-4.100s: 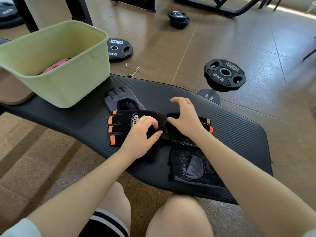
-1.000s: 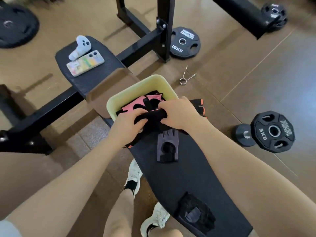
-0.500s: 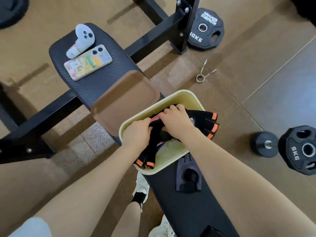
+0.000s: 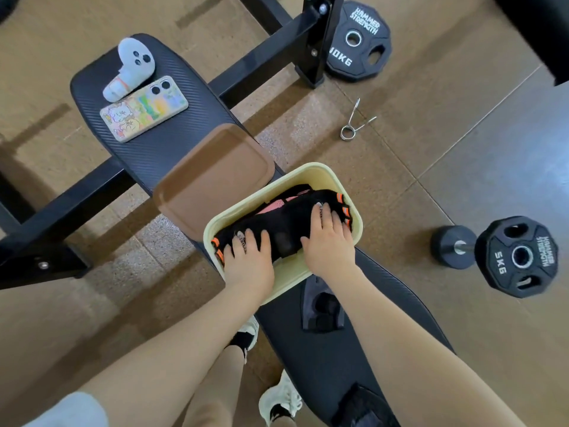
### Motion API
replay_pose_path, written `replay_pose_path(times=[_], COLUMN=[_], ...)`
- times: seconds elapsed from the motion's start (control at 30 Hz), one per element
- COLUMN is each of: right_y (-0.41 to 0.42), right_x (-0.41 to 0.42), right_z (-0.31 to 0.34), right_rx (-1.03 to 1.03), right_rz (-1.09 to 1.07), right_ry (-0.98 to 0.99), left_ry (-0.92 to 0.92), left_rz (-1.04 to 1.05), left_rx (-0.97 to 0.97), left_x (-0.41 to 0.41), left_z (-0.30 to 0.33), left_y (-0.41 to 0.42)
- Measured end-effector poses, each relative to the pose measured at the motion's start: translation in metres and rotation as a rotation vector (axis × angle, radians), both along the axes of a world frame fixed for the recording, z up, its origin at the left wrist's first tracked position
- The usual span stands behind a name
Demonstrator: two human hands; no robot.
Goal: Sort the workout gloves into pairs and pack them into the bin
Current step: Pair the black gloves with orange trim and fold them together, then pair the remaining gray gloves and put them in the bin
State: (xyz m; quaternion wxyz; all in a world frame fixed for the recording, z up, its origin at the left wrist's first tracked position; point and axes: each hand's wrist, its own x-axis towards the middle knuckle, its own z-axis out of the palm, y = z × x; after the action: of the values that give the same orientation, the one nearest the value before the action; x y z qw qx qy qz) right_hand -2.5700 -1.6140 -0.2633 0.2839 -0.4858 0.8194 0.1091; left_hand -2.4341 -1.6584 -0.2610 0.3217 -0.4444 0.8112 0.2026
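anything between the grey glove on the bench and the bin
Nothing visible. The grey glove lies on the bench right beside the bin, whose top is open; only the black-and-orange gloves and pink gloves lie inside.

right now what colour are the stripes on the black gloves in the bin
Orange, on the black gloves in the bin; seen in the head view.

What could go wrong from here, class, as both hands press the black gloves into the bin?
1. The bin stands near the bench edge, so pressing by the left hand and right hand might tip it.
2. The black gloves cover the pink gloves and may disturb that pair.
3. The grey glove and the mesh glove lie apart and could be mismatched.
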Motion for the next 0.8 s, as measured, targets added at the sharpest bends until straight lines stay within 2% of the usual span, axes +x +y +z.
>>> replay_pose_path(times=[0.2,0.33,0.47,0.53,0.6,0.67,0.73,0.8], right_y=[-0.032,-0.043,-0.041,-0.028,-0.002,0.033,0.077,0.127], right_x=[-0.020,-0.024,-0.025,-0.025,-0.026,-0.028,-0.029,-0.029], right_z=[-0.037,-0.054,-0.029,0.001,0.035,0.061,0.071,0.066], right_rx=[0.157,0.230,0.117,-0.082,-0.310,-0.435,-0.412,-0.286], right_rz=[0.174,0.170,0.081,-0.028,-0.144,-0.267,-0.422,-0.536], right_ry=[-0.079,-0.147,-0.255,-0.326,-0.347,-0.359,-0.390,-0.427], left_ry=[0.041,0.049,0.054,0.203,0.478,0.695,0.801,0.863], left_rz=[0.089,0.144,0.172,0.147,0.208,0.254,0.186,0.121], left_rx=[0.072,0.098,0.159,0.095,0.065,0.100,0.080,0.048], left_x=[-0.003,-0.010,-0.015,-0.015,-0.013,-0.011,-0.009,-0.009], left_z=[-0.042,-0.042,-0.026,-0.007,0.017,0.040,0.054,0.057], left_y=[-0.015,-0.016,-0.026,-0.029,-0.025,-0.012,0.011,0.039])
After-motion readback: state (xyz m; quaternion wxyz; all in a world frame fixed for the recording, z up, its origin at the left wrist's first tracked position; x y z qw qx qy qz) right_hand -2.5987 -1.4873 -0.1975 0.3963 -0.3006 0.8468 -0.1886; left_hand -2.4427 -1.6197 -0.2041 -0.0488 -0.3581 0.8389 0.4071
